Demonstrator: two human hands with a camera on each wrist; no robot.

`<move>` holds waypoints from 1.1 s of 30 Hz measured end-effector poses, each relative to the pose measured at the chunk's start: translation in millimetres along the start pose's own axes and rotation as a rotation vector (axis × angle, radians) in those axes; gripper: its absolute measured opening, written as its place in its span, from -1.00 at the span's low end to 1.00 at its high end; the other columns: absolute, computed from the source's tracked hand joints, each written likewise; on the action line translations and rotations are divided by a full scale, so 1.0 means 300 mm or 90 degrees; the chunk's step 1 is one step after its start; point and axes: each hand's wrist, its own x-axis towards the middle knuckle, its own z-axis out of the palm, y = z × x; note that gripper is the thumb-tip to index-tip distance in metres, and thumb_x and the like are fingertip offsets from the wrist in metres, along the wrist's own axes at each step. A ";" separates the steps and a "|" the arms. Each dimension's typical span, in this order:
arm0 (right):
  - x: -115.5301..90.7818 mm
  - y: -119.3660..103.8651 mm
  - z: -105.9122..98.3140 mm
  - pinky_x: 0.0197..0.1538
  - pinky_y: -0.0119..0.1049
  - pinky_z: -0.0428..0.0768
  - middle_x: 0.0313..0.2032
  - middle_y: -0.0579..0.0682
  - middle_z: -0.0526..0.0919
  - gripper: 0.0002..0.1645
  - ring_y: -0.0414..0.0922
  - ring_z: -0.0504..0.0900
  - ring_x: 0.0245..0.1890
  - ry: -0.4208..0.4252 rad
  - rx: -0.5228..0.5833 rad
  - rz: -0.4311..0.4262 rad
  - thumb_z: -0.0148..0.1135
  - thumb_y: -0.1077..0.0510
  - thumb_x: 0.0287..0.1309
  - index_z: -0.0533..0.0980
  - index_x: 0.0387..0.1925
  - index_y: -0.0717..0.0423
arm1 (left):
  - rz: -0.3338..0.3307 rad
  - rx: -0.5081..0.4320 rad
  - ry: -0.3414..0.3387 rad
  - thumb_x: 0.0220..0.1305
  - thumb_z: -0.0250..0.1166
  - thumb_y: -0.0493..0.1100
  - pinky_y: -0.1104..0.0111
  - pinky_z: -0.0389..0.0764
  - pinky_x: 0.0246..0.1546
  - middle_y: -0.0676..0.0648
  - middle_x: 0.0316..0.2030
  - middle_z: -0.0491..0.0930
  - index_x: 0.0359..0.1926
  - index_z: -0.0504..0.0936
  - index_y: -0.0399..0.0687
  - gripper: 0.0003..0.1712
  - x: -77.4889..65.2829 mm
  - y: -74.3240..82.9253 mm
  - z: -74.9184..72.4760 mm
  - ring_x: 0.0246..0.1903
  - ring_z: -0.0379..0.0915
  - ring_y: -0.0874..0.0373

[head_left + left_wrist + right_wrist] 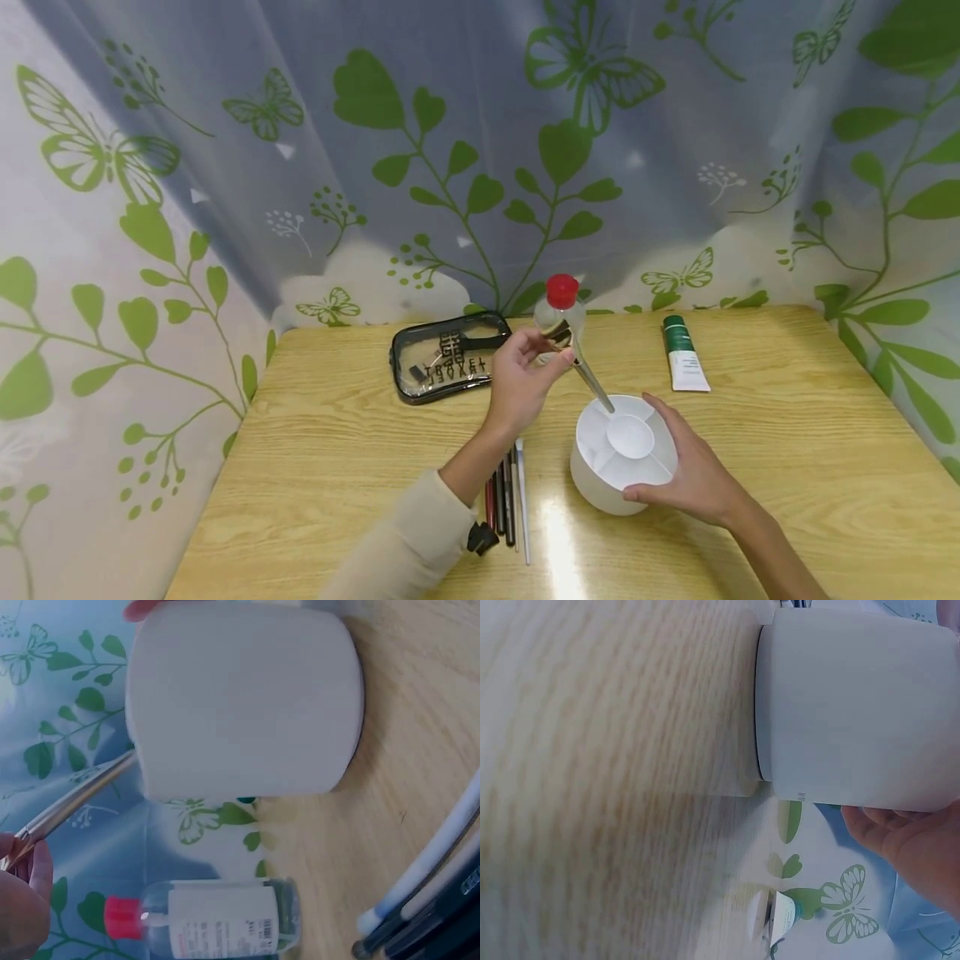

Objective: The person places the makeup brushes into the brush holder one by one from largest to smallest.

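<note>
My left hand [521, 379] pinches the upper end of a slim metallic tool [592, 385] with two long shiny sides. Its exact kind is unclear. The tool slants down, its lower end at one compartment of a round white divided organizer [588, 483]; in the left wrist view that end is hidden behind the organizer wall [247, 697]. My right hand [697, 475] grips the organizer from the right, thumb at the near rim and fingers round the far side. Left of the organizer lie several makeup brushes [522, 500], partly covered by my left forearm.
Behind my left hand stands a clear bottle [562, 293] with a red cap. A transparent black-edged travel pouch [431, 367] lies at the back left. A green and white tube [684, 354] is at the back right. A patterned curtain [465, 167] borders the table's far edge.
</note>
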 end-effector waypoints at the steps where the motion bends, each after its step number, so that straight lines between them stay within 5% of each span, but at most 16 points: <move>1: 0.000 0.000 0.000 -0.05 0.05 0.49 0.13 0.17 0.43 0.45 0.06 0.46 0.03 -0.002 0.002 0.001 0.63 -0.09 -0.47 -0.03 0.43 0.12 | 0.005 0.002 -0.004 0.10 0.34 -0.37 0.44 0.66 -0.21 -0.35 -0.17 0.54 -0.15 0.48 -0.43 -0.69 -0.003 -0.003 0.007 -0.21 0.54 0.19; 7: -0.004 0.002 0.001 -0.04 0.06 0.50 0.15 0.19 0.42 0.45 0.09 0.46 0.05 -0.002 0.004 0.006 0.63 -0.09 -0.46 -0.04 0.44 0.10 | -0.016 0.040 -0.022 0.11 0.35 -0.33 0.44 0.66 -0.19 -0.32 -0.16 0.56 -0.17 0.50 -0.40 -0.70 -0.023 -0.025 0.029 -0.10 0.58 -0.06; 19: 0.000 0.007 0.005 -0.03 0.06 0.49 0.12 0.19 0.44 0.46 0.08 0.47 0.04 0.004 0.004 0.008 0.63 -0.08 -0.46 -0.04 0.44 0.11 | -0.064 0.096 -0.060 0.15 0.30 -0.37 0.47 0.65 -0.19 -0.37 -0.14 0.61 -0.15 0.53 -0.43 -0.75 -0.033 -0.109 0.041 -0.08 0.60 -0.18; 33: -0.002 0.001 0.003 -0.05 0.04 0.49 0.14 0.19 0.43 0.45 0.08 0.47 0.04 0.003 -0.001 0.010 0.63 -0.09 -0.46 -0.03 0.44 0.10 | -0.030 0.246 -0.123 0.20 0.31 -0.15 0.56 0.61 -0.29 -0.16 -0.16 0.67 -0.17 0.64 -0.20 -0.77 -0.076 -0.167 0.051 -0.26 0.65 0.10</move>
